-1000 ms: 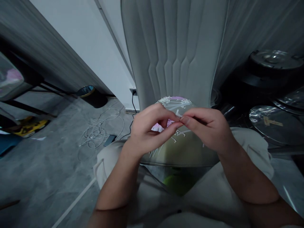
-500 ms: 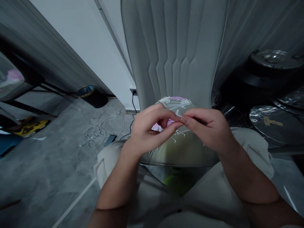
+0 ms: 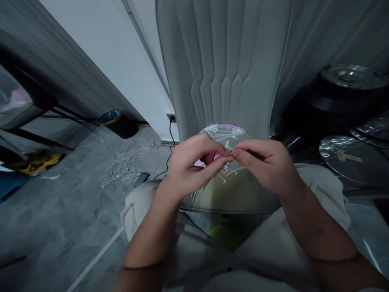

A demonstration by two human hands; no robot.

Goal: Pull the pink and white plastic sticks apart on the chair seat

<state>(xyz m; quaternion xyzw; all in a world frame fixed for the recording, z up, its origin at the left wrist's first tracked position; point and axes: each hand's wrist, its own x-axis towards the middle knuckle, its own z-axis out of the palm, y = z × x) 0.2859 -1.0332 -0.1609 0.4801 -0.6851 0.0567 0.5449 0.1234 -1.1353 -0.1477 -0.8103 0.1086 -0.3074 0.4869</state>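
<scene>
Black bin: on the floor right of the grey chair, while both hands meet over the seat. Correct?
Wrong side: the head view shows the black bin on the floor left of the grey chair. Left hand and right hand meet over the seat.

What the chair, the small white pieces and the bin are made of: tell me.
Chair: smooth leather or imitation leather, low sheen, judging by its even gray skin and molded grooves.
Small white pieces: probably plastic, since they look thin and stiff with sharp bends.
Bin: dark, with a gold-toned rim; plastic or metal, I can't tell.
</scene>
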